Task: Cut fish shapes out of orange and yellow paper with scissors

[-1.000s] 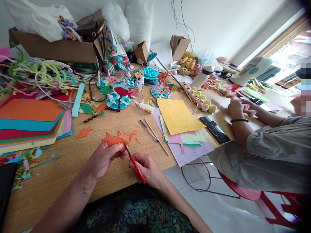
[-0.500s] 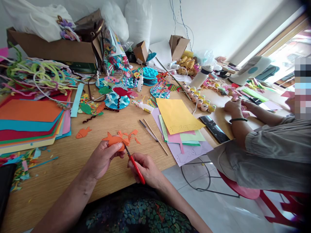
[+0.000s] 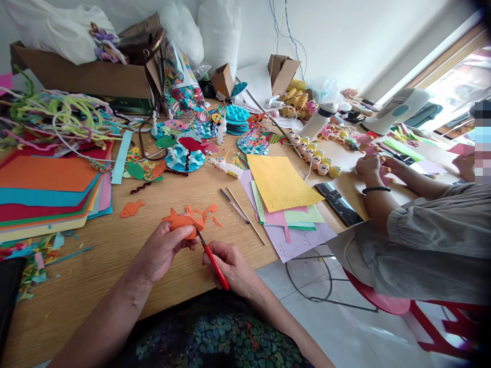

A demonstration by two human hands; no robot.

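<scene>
Between the thumb and fingers of my left hand [image 3: 169, 250] is a piece of orange paper [image 3: 179, 220] with a pointed, partly cut outline. My right hand [image 3: 230, 263] grips red-handled scissors [image 3: 215, 264], whose dark blades touch the right edge of that paper. How far the blades are apart cannot be made out. Just beyond lie orange paper scraps [image 3: 209, 211] on the table. A small orange paper fish [image 3: 131, 208] with a drawn eye and gill lies flat to the left of my left hand.
Stacked coloured paper [image 3: 42, 174] lies left, above a heap of paper clippings [image 3: 42, 260]. A pen [image 3: 233, 206] and a thin stick [image 3: 245, 214] lie near yellow paper [image 3: 282, 181] with fish outlines. Blue fish-decorated discs [image 3: 186, 159] stand behind. At right, another person's hands [image 3: 370, 168] work beside a phone [image 3: 337, 203].
My hands, the orange paper and the scissors hold almost the same position. The other person's hands at the right have shifted slightly.
</scene>
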